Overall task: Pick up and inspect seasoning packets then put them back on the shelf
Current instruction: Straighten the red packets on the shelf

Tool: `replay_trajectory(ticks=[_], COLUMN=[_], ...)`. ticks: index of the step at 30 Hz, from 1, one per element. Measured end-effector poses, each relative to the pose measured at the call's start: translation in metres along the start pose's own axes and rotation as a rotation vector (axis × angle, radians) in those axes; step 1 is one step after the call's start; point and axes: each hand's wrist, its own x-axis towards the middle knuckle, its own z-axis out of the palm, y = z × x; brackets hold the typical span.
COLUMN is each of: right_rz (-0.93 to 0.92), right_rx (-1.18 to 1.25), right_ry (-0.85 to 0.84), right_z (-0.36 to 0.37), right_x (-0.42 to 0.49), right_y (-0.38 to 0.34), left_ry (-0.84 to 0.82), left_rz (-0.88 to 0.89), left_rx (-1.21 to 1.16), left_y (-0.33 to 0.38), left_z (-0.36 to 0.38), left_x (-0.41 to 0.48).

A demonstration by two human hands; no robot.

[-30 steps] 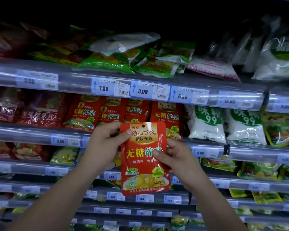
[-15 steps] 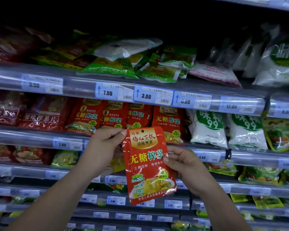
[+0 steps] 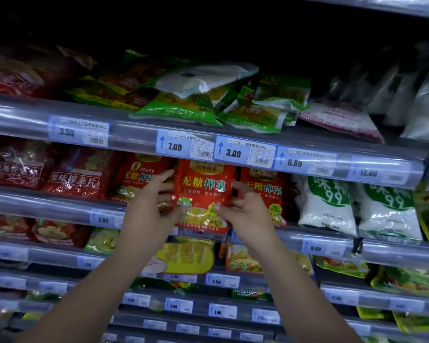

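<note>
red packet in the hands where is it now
Head view, centre: the red packet sits between left hand and right hand, just under the 3.00 tag.

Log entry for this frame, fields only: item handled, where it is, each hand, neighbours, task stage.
item: red packet, upright, front label facing the camera
location: in the row of red packets, below the 7.00 and 3.00 price tags, bottom edge over the shelf rail
left hand: at the packet's left edge; grip blurred
right hand: thumb on the front, pinching the lower right edge
neighbours: matching red packets either side; white bags further right
stage: at the shelf, not yet released
</note>
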Motion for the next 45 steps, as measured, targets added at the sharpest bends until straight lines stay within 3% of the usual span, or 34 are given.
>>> replay_trajectory(ticks=[3,6,12,15,18,22,27,30,34,39,45], right_rz=[-0.046,-0.097,-0.166,-0.097,0.030,0.125,0.154,0.107,0.050,0.017,-0.020], right_rx=[-0.183,-0.395,-0.607,-0.727,-0.911,-0.849,-0.833,-0.764,-0.516,-0.346,-0.180], right_ry=[0.004,0.015,0.238,0.365,0.385,0.355,0.341,0.346,0.347,0.295,0.253], right_z=[0.008,0.016,-0.001,-0.027,-0.042,-0.043,-0.047,-0.052,-0.057,-0.068,-0.079], right_x=[0.021,0.031,0.017,0.003,-0.006,-0.005,-0.003,-0.003,-0.004,-0.008,-0.017], right_y=[-0.006,-0.003,0.006,0.012,0.013,0.007,0.000,0.004,0.010,0.013,0.010], left_ry=[-0.116,-0.286,-0.213,-0.173,-0.103,-0.201,-0.337,-0.285,-0.204,-0.141,-0.077], left_rz=[0.181,0.211,0.347,0.290,0.277,0.332,0.213,0.145,-0.002,-0.095,-0.227], left_rx=[0.232,0.400,0.607,0.614,0.559,0.389,0.268,0.254,-0.047,-0.061,-0.244], left_y=[-0.010,-0.015,-0.028,-0.027,-0.017,0.013,0.038,0.046,0.056,0.062,0.069], left_z=[0.000,0.009,0.014,0.016,0.024,0.057,0.100,0.113,0.121,0.127,0.129], left_x=[0.002,-0.004,-0.005,-0.004,-0.004,-0.005,-0.003,0.001,0.011,0.023,0.027])
